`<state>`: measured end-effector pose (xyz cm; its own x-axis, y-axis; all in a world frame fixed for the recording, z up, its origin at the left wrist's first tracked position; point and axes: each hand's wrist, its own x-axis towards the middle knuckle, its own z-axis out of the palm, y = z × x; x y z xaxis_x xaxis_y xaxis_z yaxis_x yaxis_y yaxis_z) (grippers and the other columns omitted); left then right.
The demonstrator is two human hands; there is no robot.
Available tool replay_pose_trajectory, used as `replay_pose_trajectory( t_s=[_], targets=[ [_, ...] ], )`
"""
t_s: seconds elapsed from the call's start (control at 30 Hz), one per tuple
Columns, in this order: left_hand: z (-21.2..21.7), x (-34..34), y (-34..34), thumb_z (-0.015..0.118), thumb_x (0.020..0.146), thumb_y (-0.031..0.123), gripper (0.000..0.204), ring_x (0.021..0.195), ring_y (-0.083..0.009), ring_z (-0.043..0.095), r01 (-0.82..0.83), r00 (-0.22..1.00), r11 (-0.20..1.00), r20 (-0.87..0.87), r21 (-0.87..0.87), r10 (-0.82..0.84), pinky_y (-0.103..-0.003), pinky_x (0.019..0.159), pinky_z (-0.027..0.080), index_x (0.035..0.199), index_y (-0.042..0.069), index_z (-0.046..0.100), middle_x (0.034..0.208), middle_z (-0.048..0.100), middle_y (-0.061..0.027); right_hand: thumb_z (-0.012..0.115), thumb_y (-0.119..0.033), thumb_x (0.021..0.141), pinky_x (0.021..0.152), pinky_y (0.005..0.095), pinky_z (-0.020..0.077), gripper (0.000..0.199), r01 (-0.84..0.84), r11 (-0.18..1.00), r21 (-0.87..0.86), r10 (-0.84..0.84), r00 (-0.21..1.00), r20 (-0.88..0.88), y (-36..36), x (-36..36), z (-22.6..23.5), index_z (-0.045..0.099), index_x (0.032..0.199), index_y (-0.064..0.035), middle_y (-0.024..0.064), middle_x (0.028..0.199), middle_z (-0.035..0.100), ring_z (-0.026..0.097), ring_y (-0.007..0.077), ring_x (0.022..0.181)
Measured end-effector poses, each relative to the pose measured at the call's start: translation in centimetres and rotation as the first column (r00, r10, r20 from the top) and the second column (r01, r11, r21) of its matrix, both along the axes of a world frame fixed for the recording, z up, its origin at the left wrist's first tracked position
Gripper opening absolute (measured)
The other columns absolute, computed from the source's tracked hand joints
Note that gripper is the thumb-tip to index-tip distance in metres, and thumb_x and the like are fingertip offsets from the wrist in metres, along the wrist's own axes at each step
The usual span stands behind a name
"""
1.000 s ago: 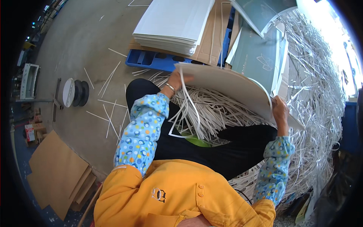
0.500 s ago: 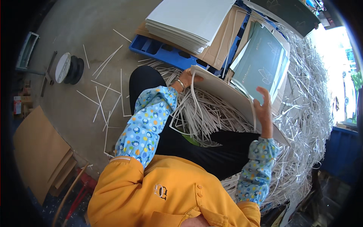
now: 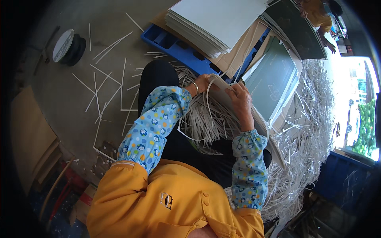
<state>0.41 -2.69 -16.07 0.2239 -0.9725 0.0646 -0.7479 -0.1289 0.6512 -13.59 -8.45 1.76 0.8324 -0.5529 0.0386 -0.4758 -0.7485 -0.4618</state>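
My left hand (image 3: 201, 84), with a bracelet at the wrist, grips the upper left end of a thin stack of white paperboard sheets (image 3: 260, 123), held tilted over my lap. My right hand (image 3: 241, 100) is closed at the stack's far edge, close to the left hand; its fingertips are partly hidden. A narrow white paper strip (image 3: 208, 104) curves down from the stack near my left hand. Below lies a heap of cut white paper strips (image 3: 204, 125) between my legs.
Ahead, a tall stack of white sheets (image 3: 216, 20) stands on cardboard over a blue pallet (image 3: 174, 47). Green printed sheets (image 3: 272, 81) lie right of it. A large strip pile (image 3: 305, 146) fills the right. A co-worker's hand (image 3: 303, 12) holds dark green sheets (image 3: 295, 29).
My right hand has moved left along the sheets, its fingers going from spread to closed at the far edge. The stack has tilted more steeply. A co-worker has come into view at upper right.
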Motion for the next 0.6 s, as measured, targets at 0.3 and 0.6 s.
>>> replay_pose_trajectory(
  t_s=[0.3, 0.6],
  targets=[
    [4.2, -0.2, -0.3, 0.05, 0.078, 0.031, 0.022, 0.078, -0.0091, 0.057, 0.102, 0.828, 0.972, 0.523, 0.213, -0.202, -0.021, 0.068, 0.047, 0.092, 0.016, 0.057, 0.089, 0.058, 0.004, 0.063, -0.016, 0.07, 0.061, 0.0332, 0.0382, 0.018, 0.029, 0.986, 0.162, -0.041, 0.996, 0.073, 0.0, -0.1, -0.1, 0.056, 0.066, -0.0004, 0.0075, 0.067, 0.047, 0.049, 0.0215, 0.068],
    [2.7, -0.3, 0.0, 0.049, 0.08, 0.026, 0.024, 0.082, -0.0063, 0.057, 0.123, 0.743, 0.969, 0.627, 0.214, -0.233, -0.019, 0.066, 0.047, 0.102, 0.018, 0.055, 0.095, 0.056, 0.0062, 0.062, -0.015, 0.069, 0.058, 0.0336, 0.0387, 0.016, -0.066, 0.988, -0.14, 0.079, 0.993, 0.086, 1.3, 0.8, 1.0, 0.057, 0.066, -0.0005, 0.0092, 0.068, 0.049, 0.051, 0.0223, 0.062]
  ],
)
